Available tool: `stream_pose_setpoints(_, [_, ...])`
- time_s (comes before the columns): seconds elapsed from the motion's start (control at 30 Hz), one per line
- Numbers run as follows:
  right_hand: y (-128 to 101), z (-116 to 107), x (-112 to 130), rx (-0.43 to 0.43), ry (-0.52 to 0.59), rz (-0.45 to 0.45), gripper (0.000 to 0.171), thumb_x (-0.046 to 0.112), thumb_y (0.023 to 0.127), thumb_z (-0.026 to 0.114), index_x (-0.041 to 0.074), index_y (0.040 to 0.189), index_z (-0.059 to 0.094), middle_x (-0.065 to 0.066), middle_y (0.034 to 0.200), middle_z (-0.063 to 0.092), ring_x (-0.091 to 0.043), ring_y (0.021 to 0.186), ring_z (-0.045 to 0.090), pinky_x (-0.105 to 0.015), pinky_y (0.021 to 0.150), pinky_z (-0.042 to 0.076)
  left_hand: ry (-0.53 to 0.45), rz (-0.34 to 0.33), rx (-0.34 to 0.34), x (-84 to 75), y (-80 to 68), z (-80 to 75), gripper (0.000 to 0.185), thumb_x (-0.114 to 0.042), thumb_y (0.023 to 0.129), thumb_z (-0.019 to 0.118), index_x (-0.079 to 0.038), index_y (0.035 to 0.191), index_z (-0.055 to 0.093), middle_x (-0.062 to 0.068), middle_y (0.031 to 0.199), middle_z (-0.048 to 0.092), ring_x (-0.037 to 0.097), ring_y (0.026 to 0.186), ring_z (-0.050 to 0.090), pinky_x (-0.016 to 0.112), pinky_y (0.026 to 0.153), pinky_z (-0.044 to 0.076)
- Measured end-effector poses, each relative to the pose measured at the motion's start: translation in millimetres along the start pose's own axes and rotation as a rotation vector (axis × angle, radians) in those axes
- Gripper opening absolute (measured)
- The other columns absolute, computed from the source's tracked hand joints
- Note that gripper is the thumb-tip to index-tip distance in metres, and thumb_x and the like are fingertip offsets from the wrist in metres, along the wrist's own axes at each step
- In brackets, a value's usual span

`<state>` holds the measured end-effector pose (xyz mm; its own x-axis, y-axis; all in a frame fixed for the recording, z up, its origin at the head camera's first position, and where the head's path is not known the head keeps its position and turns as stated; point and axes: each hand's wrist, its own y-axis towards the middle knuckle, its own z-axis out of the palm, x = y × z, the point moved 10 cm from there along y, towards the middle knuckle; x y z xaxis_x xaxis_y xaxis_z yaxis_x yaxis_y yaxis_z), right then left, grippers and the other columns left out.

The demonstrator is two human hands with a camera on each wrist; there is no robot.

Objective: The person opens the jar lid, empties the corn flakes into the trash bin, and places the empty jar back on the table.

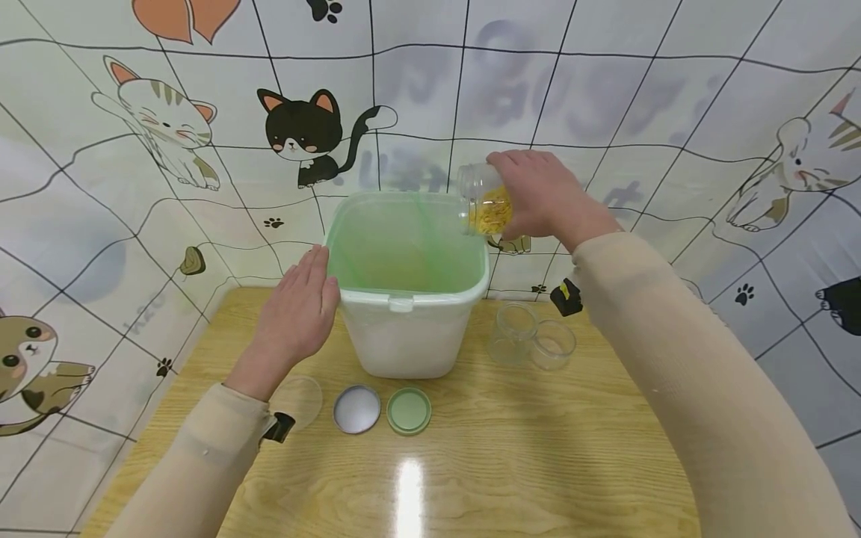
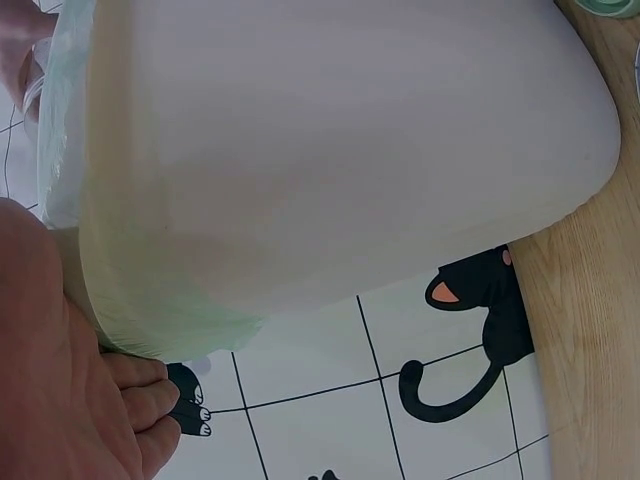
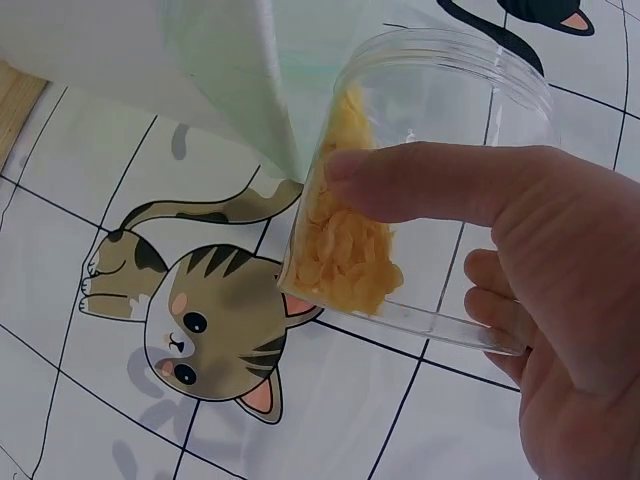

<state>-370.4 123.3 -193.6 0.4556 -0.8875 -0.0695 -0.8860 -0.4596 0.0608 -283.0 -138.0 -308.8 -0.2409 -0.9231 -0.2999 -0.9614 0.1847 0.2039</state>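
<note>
**Jar of yellow flakes tipped over the bin's rim**

The clear jar [image 1: 486, 200] sits just right of the frame's centre in the head view, gripped in the right hand [image 1: 545, 196] with thumb and fingers curled round its body. It lies tilted, long axis nearly level, its open mouth pointing left over the right rim of the white bin [image 1: 410, 336]. Yellow flakes [image 3: 345, 240] are heaped along its lower side.

The left hand [image 1: 299, 310] lies flat, fingers straight and together, against the bin's left wall.

On the wooden surface [image 1: 511, 463], two empty jars [image 1: 531, 342] stand right of the bin; a silver lid [image 1: 356, 409] and a green lid [image 1: 409, 410] lie in front.

The right hand hides the jar's base; the bin's floor is hard to make out.
</note>
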Motion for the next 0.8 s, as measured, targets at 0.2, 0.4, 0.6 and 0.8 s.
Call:
stream_pose_setpoints(0.2, [1.0, 0.7, 2.5, 0.008, -0.034, -0.003, 0.107, 0.025, 0.066, 0.083, 0.004, 0.153, 0.022, -0.018, 0.156, 0.032, -0.041, 0.144, 0.028, -0.056, 0.121, 0.02, 0.002, -0.002, 0.011, 0.2, -0.3, 1.4, 0.063, -0.035, 0.104, 0.008, 0.001, 0.156, 0.01, 0.017, 0.163, 0.014, 0.033, 0.152, 0.014, 0.049, 0.125, 0.015])
stream_pose_setpoints(0.4, [1.1, -0.3, 9.3, 0.014, -0.096, -0.032, 0.108, 0.023, 0.067, 0.084, 0.004, 0.153, 0.022, -0.018, 0.157, 0.032, -0.041, 0.144, 0.026, -0.055, 0.121, 0.02, 0.001, -0.005, 0.013, 0.4, -0.5, 1.7, 0.063, -0.035, 0.104, 0.008, 0.001, 0.156, 0.009, 0.017, 0.164, 0.014, 0.033, 0.152, 0.014, 0.048, 0.125, 0.015])
stream_pose_setpoints(0.6, [1.2, -1.1, 11.4, 0.006, -0.132, -0.041, 0.107, 0.023, 0.067, 0.085, 0.003, 0.153, 0.023, -0.018, 0.155, 0.034, -0.04, 0.143, 0.028, -0.054, 0.121, 0.021, -0.005, -0.006, 0.01, 0.7, -0.7, 1.5, 0.063, -0.035, 0.104, 0.008, 0.001, 0.156, 0.009, 0.017, 0.164, 0.013, 0.033, 0.152, 0.014, 0.048, 0.125, 0.015])
stream_pose_setpoints(0.8, [1.4, -2.3, 11.3, -0.012, -0.153, -0.047, 0.107, 0.024, 0.066, 0.085, 0.004, 0.152, 0.024, -0.018, 0.153, 0.036, -0.04, 0.142, 0.029, -0.053, 0.121, 0.022, -0.014, -0.009, 0.006, 1.5, -0.3, 2.2, 0.063, -0.035, 0.104, 0.008, 0.0, 0.156, 0.009, 0.016, 0.164, 0.013, 0.033, 0.152, 0.014, 0.048, 0.125, 0.015])
